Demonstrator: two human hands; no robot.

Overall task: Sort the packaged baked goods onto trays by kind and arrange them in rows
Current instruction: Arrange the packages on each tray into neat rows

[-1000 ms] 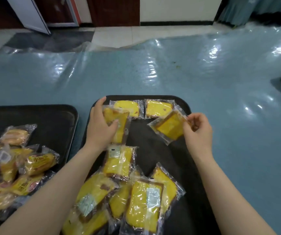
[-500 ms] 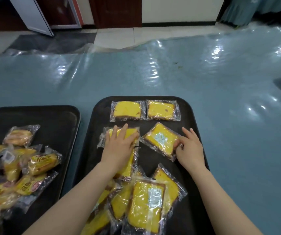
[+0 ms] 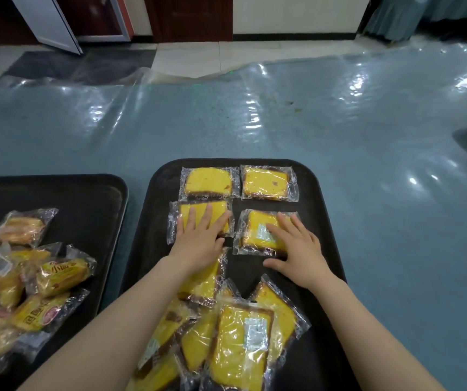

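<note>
Several wrapped cake slices lay heaped loose at the near end of our right-hand tray, unsorted, while the neighbouring tray held a pile of long bread packs. Beyond the heap our left hand and right hand pressed flat, fingers straight, on two slices forming a second row, with the first row just past them at the far end. We judged that row in progress; next we needed another slice from the heap.

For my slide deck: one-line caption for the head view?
Left hand and right hand press two wrapped cake slices flat into a second row on the black tray.
</note>
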